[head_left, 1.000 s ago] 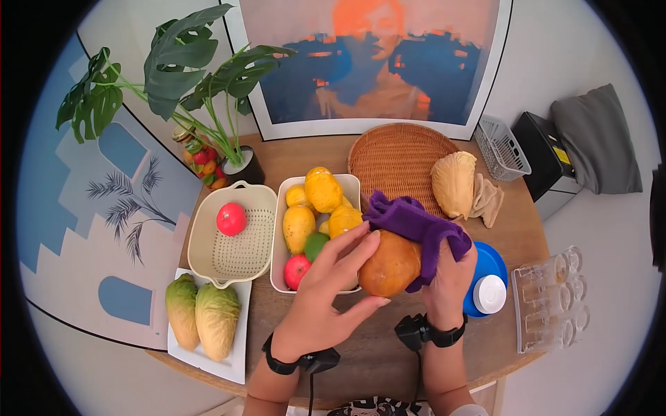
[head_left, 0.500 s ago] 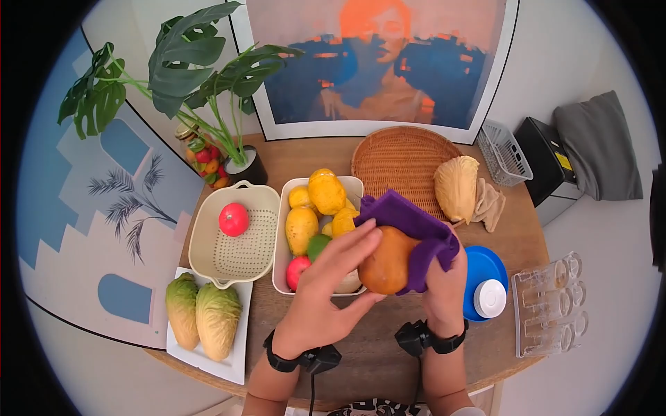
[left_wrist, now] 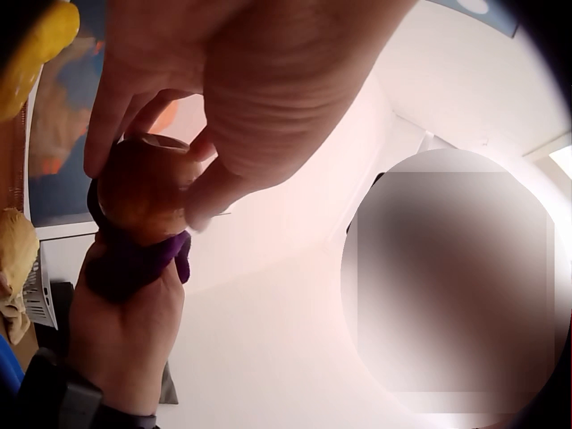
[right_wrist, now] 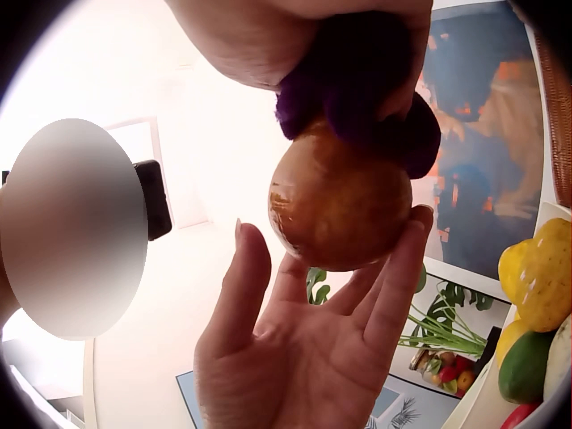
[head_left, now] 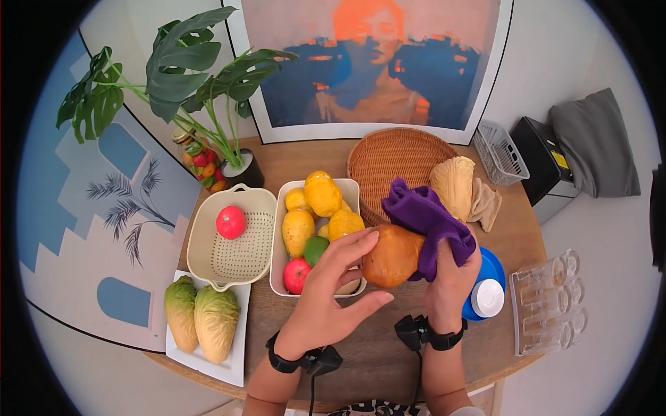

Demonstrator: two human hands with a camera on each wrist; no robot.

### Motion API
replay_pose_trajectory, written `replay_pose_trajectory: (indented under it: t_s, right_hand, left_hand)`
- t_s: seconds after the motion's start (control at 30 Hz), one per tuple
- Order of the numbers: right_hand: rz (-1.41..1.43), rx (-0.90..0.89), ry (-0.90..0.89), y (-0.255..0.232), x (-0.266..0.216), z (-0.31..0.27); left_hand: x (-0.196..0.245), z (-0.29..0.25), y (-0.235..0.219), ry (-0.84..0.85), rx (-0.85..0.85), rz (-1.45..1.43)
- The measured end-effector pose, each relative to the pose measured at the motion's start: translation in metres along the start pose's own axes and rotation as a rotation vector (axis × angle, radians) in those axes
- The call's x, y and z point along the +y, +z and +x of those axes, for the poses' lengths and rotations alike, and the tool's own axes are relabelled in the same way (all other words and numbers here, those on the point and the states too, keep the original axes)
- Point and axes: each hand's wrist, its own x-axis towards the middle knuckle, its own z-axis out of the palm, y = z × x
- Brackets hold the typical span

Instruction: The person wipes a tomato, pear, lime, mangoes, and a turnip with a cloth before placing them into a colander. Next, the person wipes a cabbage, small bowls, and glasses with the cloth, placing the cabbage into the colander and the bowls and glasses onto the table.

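A glossy brown pear-shaped fruit (head_left: 393,258) is held up over the front of the table, its rounded end toward the left. My right hand (head_left: 451,281) grips a purple cloth (head_left: 433,225) wrapped around the fruit's narrower end. Over its far side, folds of the cloth stick up. My left hand (head_left: 331,291) is spread beside the rounded end, fingertips right at its surface and the thumb apart from it. From the right wrist view, the left palm (right_wrist: 295,366) faces the fruit (right_wrist: 340,206) from below.
Left of the hands stand a white bin (head_left: 275,274) of fruit, a cream colander (head_left: 198,260) with a red fruit (head_left: 231,222), and napa cabbages (head_left: 216,323) on a white plate (head_left: 236,364). Rightward are a blue plate (head_left: 494,267), a white lid (head_left: 488,298) and glasses (head_left: 555,301). A wicker tray (head_left: 388,163) lies behind.
The left thumb has moved away from the fruit. The right hand has shifted slightly right, and the cloth's folds have changed shape while the fruit has turned.
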Motion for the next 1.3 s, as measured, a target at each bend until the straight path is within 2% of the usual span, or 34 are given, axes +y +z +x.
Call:
replay_pose_trajectory:
  t_s: [0.07,0.1,0.17,0.23,0.27,0.33,0.5,0.57,0.63,0.67,0.73,0.77,0.83,0.87,0.93,0.97,1.03,1.07,1.1,1.13,1.17,1.23,1.3]
  right_hand:
    - [-0.062,-0.123,0.057,-0.003,0.002,0.0]
    - [-0.062,-0.123,0.056,-0.001,0.001,0.0]
    - [-0.117,-0.358,0.051,0.01,-0.006,0.001]
    - [-0.126,-0.401,0.054,0.015,-0.007,0.001]
    - [-0.135,-0.447,0.054,0.016,-0.007,0.001]
    - [-0.129,-0.423,0.082,0.014,-0.005,-0.001]
    - [-0.027,-0.317,0.106,0.013,-0.003,-0.002]
    - [0.098,-0.168,0.2,0.012,0.002,-0.001]
    - [0.108,-0.121,0.201,0.012,0.006,0.001]
    - [0.119,-0.077,0.198,0.012,0.007,0.002]
    - [0.114,-0.073,0.154,0.01,0.006,0.001]
    - [0.111,-0.071,0.113,0.009,0.005,0.001]
    - [0.064,-0.05,0.081,0.007,0.007,0.001]
    - [0.016,-0.032,0.051,0.006,0.008,0.001]
    - [0.002,-0.028,0.039,0.004,0.007,0.003]
    - [-0.013,-0.032,0.03,0.004,0.006,0.003]
    - [-0.015,-0.069,0.052,0.004,0.003,0.002]
    - [-0.017,-0.106,0.075,0.004,0.001,0.002]
    - [-0.017,-0.106,0.075,0.007,-0.002,0.003]
    - [-0.058,-0.186,0.078,0.013,-0.005,0.003]
    - [-0.1,-0.265,0.081,0.017,-0.006,0.002]
    - [-0.077,-0.262,0.095,0.019,-0.001,0.0]
    - [-0.052,-0.264,0.109,0.02,0.002,-0.001]
  left_hand:
    - [-0.004,0.001,0.0,-0.002,-0.012,-0.071]
    - [-0.008,0.002,0.0,0.011,0.028,-0.099]
    - [-0.008,0.003,0.003,0.021,0.066,-0.126]
    - [-0.002,0.004,0.005,0.022,0.193,-0.144]
    - [-0.001,0.004,0.004,0.022,0.193,-0.144]
    - [-0.001,0.005,0.001,0.11,0.147,0.173]
    - [0.0,0.006,0.0,0.21,0.074,0.291]
    - [0.002,0.006,0.001,0.215,0.044,0.306]
    - [0.004,0.008,0.005,0.236,0.035,0.364]
    - [0.002,0.007,0.006,0.236,0.034,0.363]
    - [-0.006,0.007,0.007,0.116,0.07,0.231]
    - [-0.009,0.008,0.007,0.118,0.066,0.23]
    - [-0.016,0.01,0.005,0.097,0.058,-0.019]
    - [-0.018,0.01,0.002,0.097,0.052,-0.019]
    - [-0.021,0.011,-0.004,-0.007,0.023,-0.052]
    - [-0.019,0.01,-0.004,-0.007,0.023,-0.052]
    - [-0.013,0.01,-0.001,-0.149,0.096,-0.267]
    - [-0.012,0.011,-0.001,-0.148,0.098,-0.266]
    - [-0.011,0.012,0.0,-0.11,0.067,-0.123]
    - [-0.011,0.013,0.0,-0.072,0.034,0.02]
    - [-0.011,0.014,0.001,-0.074,0.032,0.02]
    - [-0.012,0.015,0.003,0.066,0.082,0.18]
    - [-0.011,0.014,0.003,0.077,0.079,0.26]
